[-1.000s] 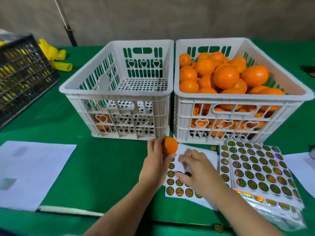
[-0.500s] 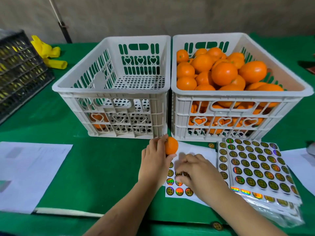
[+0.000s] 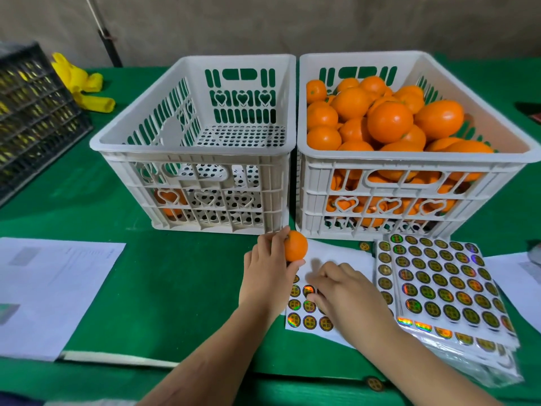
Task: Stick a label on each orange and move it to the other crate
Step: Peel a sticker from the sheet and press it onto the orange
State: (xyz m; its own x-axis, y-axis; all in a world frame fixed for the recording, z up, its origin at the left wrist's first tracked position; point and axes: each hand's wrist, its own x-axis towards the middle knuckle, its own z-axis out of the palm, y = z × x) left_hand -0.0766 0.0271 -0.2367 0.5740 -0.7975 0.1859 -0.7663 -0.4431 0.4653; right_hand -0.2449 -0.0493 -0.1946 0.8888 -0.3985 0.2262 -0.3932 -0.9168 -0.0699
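Head view: orange [image 3: 295, 246] in L hand [image 3: 268, 271], R hand [image 3: 344, 291] beside.

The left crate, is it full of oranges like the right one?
No, the left crate shows mostly its bare perforated floor, while the right crate is heaped with oranges.

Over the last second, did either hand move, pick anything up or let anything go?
Little changed. The left hand keeps gripping the small round orange in front of the white plastic crates, barely shifted. The right hand stays on the partly used white sticker sheet, its fingers working at a round holographic label; no label visibly lifted yet. Nothing released.
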